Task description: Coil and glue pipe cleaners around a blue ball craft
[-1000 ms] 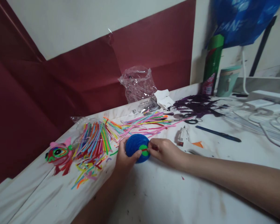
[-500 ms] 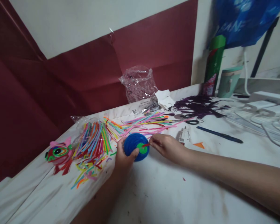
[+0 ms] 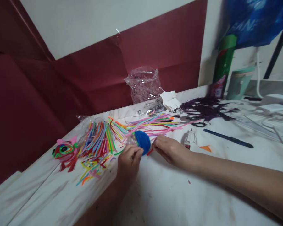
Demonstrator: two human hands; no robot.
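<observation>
My left hand [image 3: 129, 161] is closed on a round ball-like piece [image 3: 143, 142], blue on the side toward my right hand and see-through with bits of colour on the other. Its fingers curl at the near edge of the ball, partly hiding it. Just right of the ball, my right hand [image 3: 168, 147] pinches a short red pipe cleaner piece [image 3: 150, 153], whose end sticks out below the fingertips. Behind and left of my hands lie many-coloured pipe cleaners [image 3: 101, 138], with short cut bits [image 3: 91, 171] in front of them. A colourful fish-like figure [image 3: 65, 152] stands at the left.
A white glue gun [image 3: 190, 138] and a dark blue stick [image 3: 227, 138] lie to the right. Behind are scissors [image 3: 198, 124], purple strands [image 3: 204, 108] and a clear plastic bag [image 3: 145, 84]. A green can [image 3: 225, 66], teal cup [image 3: 240, 84] and white cables stand farther right.
The ball has been turned in my left hand: its green centre no longer faces me and the see-through side shows. The red piece has come away from the green centre and points down.
</observation>
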